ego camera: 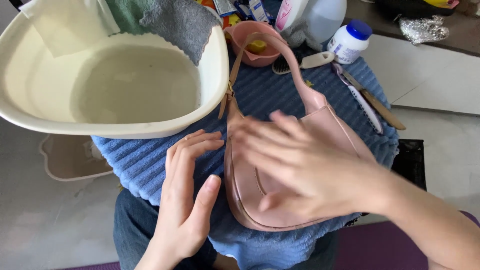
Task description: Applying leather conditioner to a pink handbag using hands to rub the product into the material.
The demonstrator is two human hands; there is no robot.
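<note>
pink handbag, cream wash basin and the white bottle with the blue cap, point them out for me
pink leather handbag (pixel 247 192): head view, on its front panel beside the right hand.
cream plastic wash basin (pixel 212 65): head view, on its right rim.
white bottle with blue cap (pixel 345 47): head view, on its white body.

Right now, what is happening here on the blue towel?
A person sits with a ribbed blue towel over the lap and works on a pink shoulder bag lying on it. The right hand, blurred, lies flat across the bag's front; the left hand rests open on the towel beside the bag's left edge. Neither hand grips anything. A cream basin of cloudy water stands at the upper left, and a pink bowl, a brush and a white bottle with a blue cap lie behind the bag.
</note>
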